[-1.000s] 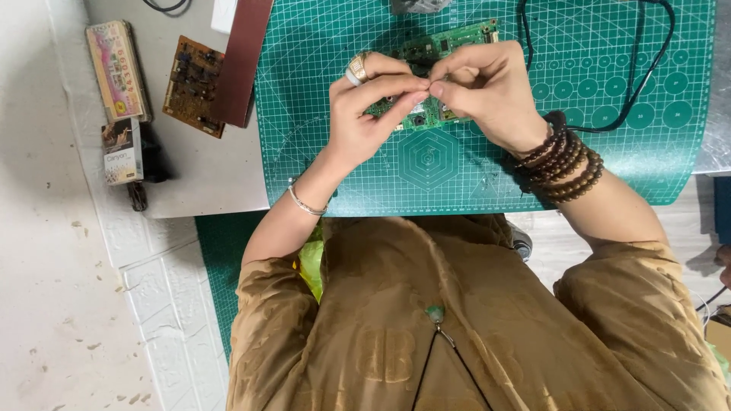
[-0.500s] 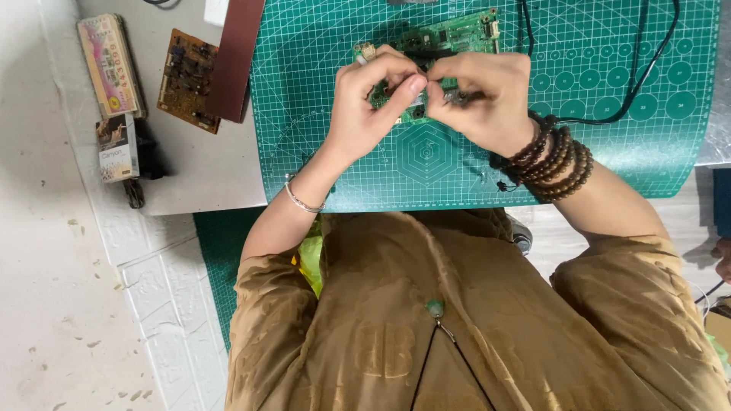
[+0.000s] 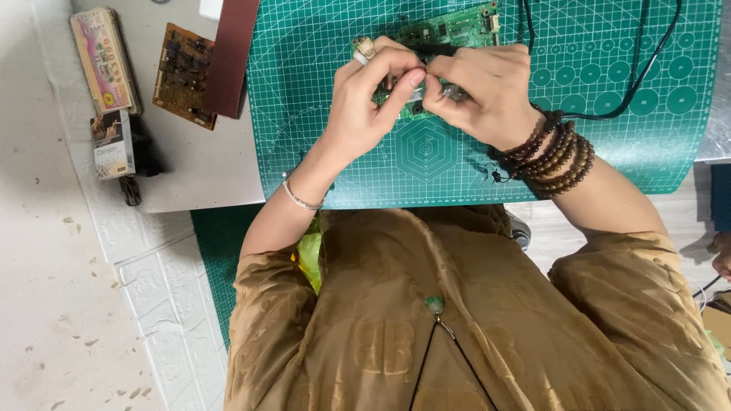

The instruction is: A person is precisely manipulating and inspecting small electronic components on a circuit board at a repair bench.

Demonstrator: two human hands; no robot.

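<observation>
Where hands (image 3: 426,87) meet, green cutting mat (image 3: 609,144).

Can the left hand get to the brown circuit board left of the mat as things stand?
Probably yes: the brown circuit board lies uncovered beside the cutting mat, but the left hand is now busy on the green circuit board.

I see a pale grey bench (image 3: 198,171) with a green gridded cutting mat (image 3: 609,114) spread over it — below and to the left runs a whitish speckled floor (image 3: 53,304), edged by painted white bricks (image 3: 160,289), under even, soft light.
</observation>
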